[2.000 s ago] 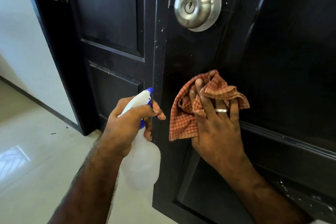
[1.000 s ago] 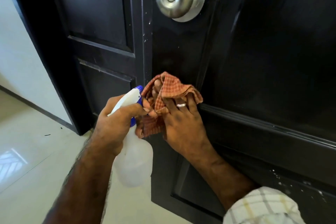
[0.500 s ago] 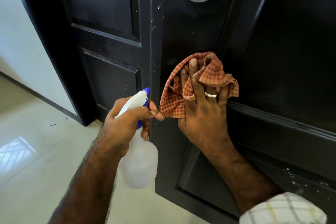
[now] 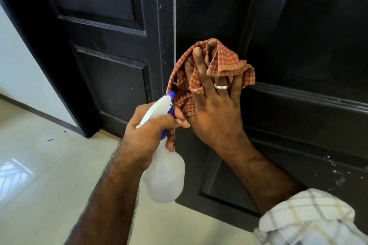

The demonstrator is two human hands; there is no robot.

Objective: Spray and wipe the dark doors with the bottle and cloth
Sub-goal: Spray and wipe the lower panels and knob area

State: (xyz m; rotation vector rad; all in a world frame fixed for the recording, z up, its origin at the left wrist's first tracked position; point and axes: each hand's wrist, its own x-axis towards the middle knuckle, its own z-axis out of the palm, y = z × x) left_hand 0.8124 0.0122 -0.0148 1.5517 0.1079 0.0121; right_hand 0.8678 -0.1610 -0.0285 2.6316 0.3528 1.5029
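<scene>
Two dark doors (image 4: 298,26) side by side, white spots (image 4: 336,173) low on the near one. Flat on that door, right hand (image 4: 215,113) with straight fingers, pressing the red checked cloth (image 4: 225,59) there. Left hand (image 4: 147,137) curled round the neck of the white bottle (image 4: 165,177), just beside the cloth.

Glossy cream tile floor (image 4: 39,195), pale window reflection at the left edge, two small dark specks (image 4: 49,140) lying near the skirting (image 4: 35,112).

Cloth (image 4: 226,61) and right hand (image 4: 217,109) slightly higher on the door (image 4: 298,26)
</scene>
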